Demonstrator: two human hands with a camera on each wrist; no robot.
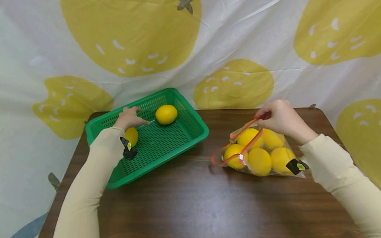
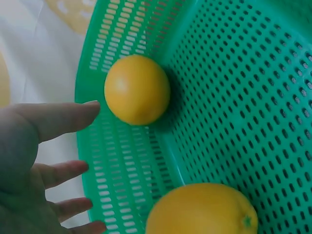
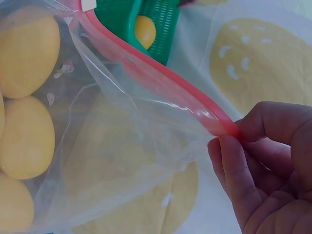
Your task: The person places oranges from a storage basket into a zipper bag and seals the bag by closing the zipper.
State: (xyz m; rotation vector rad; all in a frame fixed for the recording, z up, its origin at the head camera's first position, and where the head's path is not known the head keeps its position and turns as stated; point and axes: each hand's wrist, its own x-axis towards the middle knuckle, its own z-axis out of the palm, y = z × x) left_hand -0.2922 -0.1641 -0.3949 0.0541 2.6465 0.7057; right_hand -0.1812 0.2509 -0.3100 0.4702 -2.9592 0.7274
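Observation:
My left hand point(image 1: 130, 118) is over the green plastic basket point(image 1: 166, 156), its fingers spread and holding nothing. Two yellow lemons lie in the basket: one lemon point(image 1: 166, 114) near the back right, the other lemon point(image 1: 132, 136) partly hidden below my left wrist. In the left wrist view, the extended thumb and fingers are apart from both fruits. My right hand point(image 1: 279, 119) pinches the red zip edge of a clear zip bag point(image 3: 122, 141) between thumb and fingers. Several lemons point(image 1: 260, 161) sit inside the bag, whose mouth gapes toward the basket.
A dark brown wooden table point(image 1: 197, 208) carries the basket at left and the bag at right. Behind it hangs a white cloth point(image 1: 237, 25) printed with big yellow fruits. A white slider point(image 1: 241, 157) is on the bag's red zip.

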